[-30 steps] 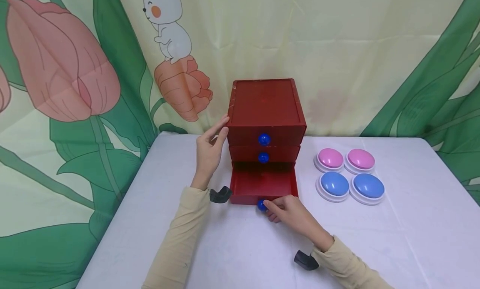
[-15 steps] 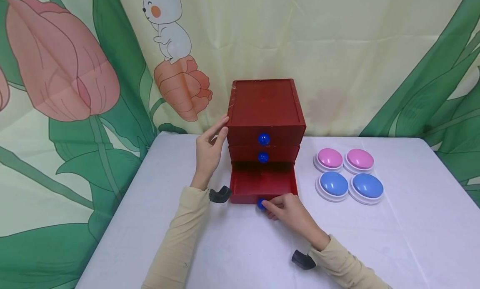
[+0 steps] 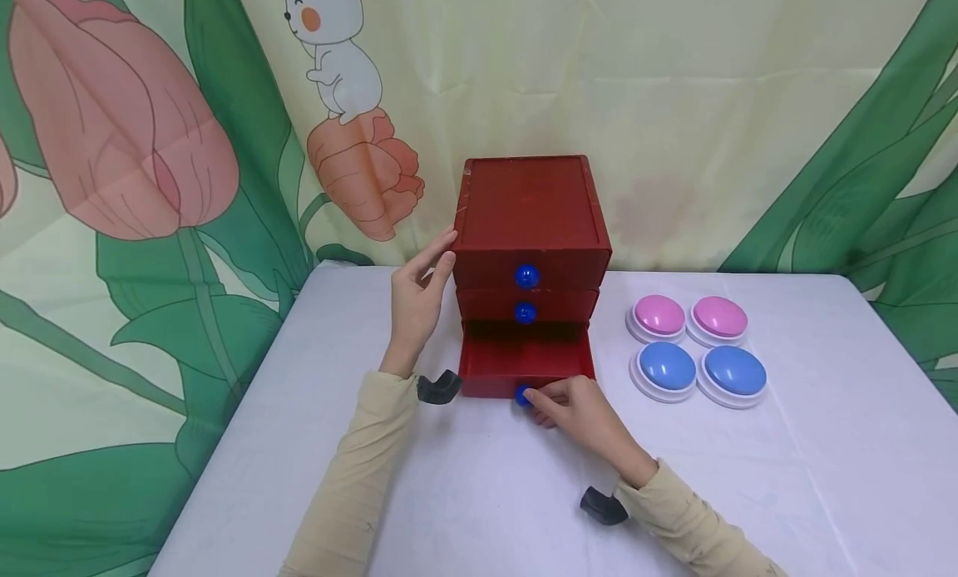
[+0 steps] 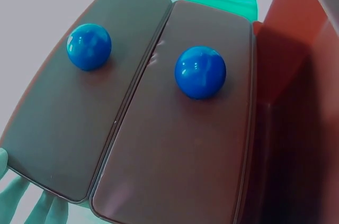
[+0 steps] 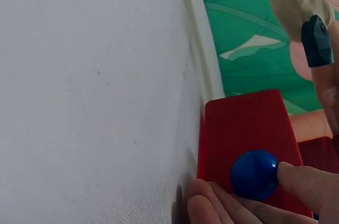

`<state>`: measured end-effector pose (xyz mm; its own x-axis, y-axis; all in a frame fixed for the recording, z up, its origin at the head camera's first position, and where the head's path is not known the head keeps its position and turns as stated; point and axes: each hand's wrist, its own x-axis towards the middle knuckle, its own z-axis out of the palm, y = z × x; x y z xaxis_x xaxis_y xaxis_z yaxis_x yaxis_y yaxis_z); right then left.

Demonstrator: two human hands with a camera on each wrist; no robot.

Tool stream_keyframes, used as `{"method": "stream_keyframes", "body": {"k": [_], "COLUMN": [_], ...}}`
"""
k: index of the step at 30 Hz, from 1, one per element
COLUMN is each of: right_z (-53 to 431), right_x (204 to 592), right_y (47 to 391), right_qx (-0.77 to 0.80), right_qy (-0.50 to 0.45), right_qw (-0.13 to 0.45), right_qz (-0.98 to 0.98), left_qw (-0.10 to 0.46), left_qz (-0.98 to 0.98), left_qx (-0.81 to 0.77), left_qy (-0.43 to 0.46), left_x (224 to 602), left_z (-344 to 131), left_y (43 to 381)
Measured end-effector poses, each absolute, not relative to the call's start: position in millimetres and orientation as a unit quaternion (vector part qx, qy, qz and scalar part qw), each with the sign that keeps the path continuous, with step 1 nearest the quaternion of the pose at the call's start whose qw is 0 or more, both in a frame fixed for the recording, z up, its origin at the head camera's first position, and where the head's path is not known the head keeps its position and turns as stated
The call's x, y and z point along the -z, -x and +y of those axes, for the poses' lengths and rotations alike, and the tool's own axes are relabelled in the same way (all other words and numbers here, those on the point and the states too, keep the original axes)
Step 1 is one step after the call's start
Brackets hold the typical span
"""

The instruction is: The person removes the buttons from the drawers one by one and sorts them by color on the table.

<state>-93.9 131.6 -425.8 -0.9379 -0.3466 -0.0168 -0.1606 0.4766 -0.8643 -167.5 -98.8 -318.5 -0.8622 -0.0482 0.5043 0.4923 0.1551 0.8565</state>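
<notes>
A dark red chest of drawers [image 3: 527,203] stands at the back middle of the table. Its bottom drawer [image 3: 526,357] is pulled out, and no object shows inside it. My right hand [image 3: 587,419] pinches that drawer's round blue knob [image 5: 254,175] between thumb and fingers. Against the chest's left side rests my left hand [image 3: 415,311], its fingers straight near the top edge. The upper two drawers are closed, each with a blue knob; the left wrist view shows the top knob [image 4: 89,47] and the middle knob [image 4: 200,72].
Two pink push buttons [image 3: 660,316] on white bases sit right of the chest, with two blue push buttons [image 3: 668,367] in front of them. A white cloth covers the table [image 3: 838,427]. A printed curtain [image 3: 674,103] hangs close behind.
My right hand has moved slightly away from me, and the bottom drawer has slid a little inward with its knob. My left hand stays in place on the chest.
</notes>
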Motion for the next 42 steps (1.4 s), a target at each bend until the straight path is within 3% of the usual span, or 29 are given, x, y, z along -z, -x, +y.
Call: {"method": "stream_keyframes", "body": {"k": [42], "right_z": [127.6], "right_x": [432.8], "right_y": [145.1], "right_qx": [0.532], "right_qy": [0.11], "right_qw": [0.088], "right_qz": [0.835], "left_qw": [0.212], "left_qz": [-0.724], "left_qx": [0.639], "left_qy": [0.15], "left_x": [321.5], "left_z": [-98.7], "left_y": [169.8]}}
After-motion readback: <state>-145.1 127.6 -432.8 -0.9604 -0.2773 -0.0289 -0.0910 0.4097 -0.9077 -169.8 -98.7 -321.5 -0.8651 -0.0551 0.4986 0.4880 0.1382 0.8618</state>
